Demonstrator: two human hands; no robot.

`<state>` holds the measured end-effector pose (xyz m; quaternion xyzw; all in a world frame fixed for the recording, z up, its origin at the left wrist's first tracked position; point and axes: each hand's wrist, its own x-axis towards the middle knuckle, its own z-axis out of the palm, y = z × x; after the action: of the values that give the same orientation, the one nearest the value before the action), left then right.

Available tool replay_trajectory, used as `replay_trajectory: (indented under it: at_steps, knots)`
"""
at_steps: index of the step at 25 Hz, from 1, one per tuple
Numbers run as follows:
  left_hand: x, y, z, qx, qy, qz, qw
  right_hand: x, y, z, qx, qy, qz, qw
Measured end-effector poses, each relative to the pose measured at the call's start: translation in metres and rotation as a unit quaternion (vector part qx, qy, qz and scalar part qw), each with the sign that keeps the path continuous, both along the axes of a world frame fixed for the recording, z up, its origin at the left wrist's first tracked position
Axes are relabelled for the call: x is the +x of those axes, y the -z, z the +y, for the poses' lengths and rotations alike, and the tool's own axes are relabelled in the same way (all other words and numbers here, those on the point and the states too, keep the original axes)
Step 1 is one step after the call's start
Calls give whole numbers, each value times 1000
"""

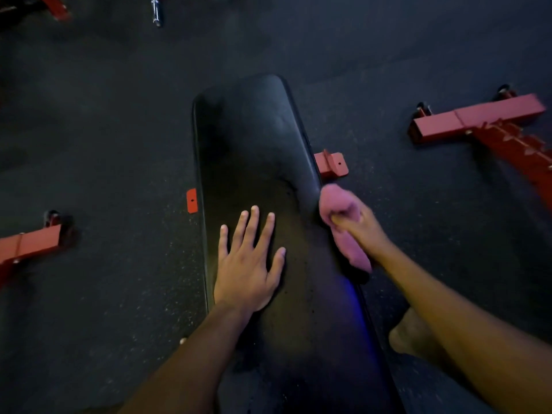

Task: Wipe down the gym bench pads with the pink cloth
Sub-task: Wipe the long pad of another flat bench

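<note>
Currently mid-wipe: your left hand (pixel 249 264) lies flat, fingers spread, bracing the bench pad (pixel 254 138). Right hand (pixel 357 225) grips the bunched pink cloth (pixel 337 204) at the pad's right edge. Next, probably sweep the cloth across the far, unwiped-looking half.

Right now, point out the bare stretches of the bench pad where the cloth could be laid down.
The far half of the bench pad, beyond the left hand, is bare. The near end below that wrist is bare too. The right edge is crowded: the right hand holds the pink cloth there.
</note>
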<state>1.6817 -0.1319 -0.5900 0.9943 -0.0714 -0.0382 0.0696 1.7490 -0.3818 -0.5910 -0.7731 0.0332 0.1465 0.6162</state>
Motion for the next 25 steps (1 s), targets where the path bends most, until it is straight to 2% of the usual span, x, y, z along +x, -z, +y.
replay_trajectory:
  at_steps: [3, 6, 9, 12, 17, 20, 22, 23, 25]
  knots:
    - [2, -3, -2, 8, 1, 7, 1000, -3, 5, 1, -39, 16, -40, 998]
    - [1, -4, -4, 11, 12, 21, 1000, 88, -1, 20, -54, 44, -79, 994]
    - [3, -7, -3, 2, 7, 27, 1000, 153, -6, 32, -43, 47, -72, 995]
    - [2, -3, -2, 7, 2, 15, 1000, 128, -16, 37, -25, 65, -46, 996]
    - [1, -1, -1, 8, 6, 5, 1000, 15, -9, 9, -50, 45, -10, 998]
    - [3, -2, 0, 11, 7, 9, 1000, 31, -15, 24, -113, 41, -72, 990]
    - [2, -3, -4, 7, 6, 14, 1000, 65, -36, 31, -210, -5, -110, 971]
    - [-1, -8, -3, 6, 4, 20, 1000, 77, -48, 35, -263, -64, -140, 952]
    - [-3, -22, -5, -15, 9, 23, 1000, 93, -71, 32, -390, -196, -172, 883]
